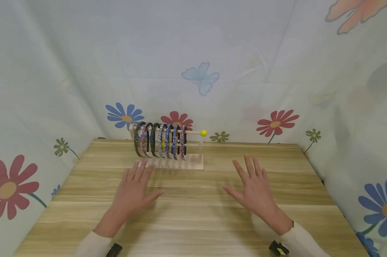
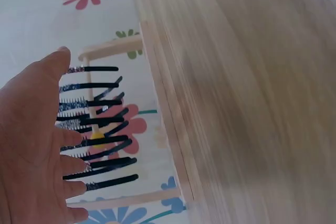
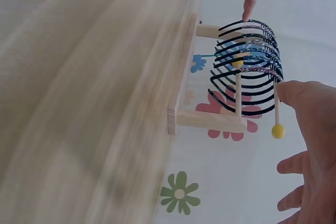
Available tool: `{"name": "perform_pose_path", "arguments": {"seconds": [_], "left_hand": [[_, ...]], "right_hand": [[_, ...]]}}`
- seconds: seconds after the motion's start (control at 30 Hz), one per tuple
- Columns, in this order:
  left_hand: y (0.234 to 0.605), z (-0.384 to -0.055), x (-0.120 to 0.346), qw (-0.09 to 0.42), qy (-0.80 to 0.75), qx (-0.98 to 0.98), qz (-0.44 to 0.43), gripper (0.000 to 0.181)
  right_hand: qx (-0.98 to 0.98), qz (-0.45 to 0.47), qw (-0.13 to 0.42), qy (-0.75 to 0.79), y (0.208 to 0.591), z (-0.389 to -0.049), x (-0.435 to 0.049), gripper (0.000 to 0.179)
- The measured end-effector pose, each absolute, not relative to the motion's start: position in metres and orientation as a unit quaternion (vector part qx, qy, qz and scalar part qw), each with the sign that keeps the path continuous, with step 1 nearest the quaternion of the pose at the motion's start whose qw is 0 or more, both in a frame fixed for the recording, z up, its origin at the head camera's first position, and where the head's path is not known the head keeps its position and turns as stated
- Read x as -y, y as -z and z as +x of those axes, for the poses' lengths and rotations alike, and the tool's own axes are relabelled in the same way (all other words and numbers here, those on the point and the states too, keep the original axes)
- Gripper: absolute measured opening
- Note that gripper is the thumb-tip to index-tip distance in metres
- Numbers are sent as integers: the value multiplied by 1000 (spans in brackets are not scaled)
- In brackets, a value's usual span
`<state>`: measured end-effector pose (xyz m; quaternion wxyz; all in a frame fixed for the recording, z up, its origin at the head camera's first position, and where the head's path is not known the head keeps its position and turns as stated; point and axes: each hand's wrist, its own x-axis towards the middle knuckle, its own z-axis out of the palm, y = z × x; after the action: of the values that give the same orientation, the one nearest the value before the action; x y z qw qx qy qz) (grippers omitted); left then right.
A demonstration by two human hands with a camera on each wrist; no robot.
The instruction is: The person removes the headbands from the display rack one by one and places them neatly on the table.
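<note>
Several glittery headbands (image 1: 167, 141), in black, pink, silver and blue with comb teeth, hang in a row on a wooden rack (image 1: 180, 164). A yellow ball (image 1: 203, 133) caps the right end of its upper rod; a second yellow ball (image 3: 238, 62) shows among the bands in the right wrist view. My left hand (image 1: 132, 192) is held palm down in front of the rack's left part, fingers straight and spread. To the right of the rack, my right hand (image 1: 256, 192) hovers over the table with its fingers spread. Neither hand holds anything.
A wood-grain table (image 1: 193, 221) carries the rack near its back edge. Pale cloth (image 1: 245, 46) printed with flowers and a butterfly hangs behind and along both sides. Dark straps (image 1: 114, 250) show at my cuffs.
</note>
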<state>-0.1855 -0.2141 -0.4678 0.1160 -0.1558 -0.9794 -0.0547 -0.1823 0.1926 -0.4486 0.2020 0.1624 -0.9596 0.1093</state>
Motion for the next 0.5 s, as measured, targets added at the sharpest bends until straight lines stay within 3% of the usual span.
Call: {"name": "perform_pose_path", "arguments": {"seconds": [0.5], "left_hand": [[454,-211,263,110,102,980,-129,83]], "right_hand": [[948,187,218,-135,425,-204,-177,85]]}}
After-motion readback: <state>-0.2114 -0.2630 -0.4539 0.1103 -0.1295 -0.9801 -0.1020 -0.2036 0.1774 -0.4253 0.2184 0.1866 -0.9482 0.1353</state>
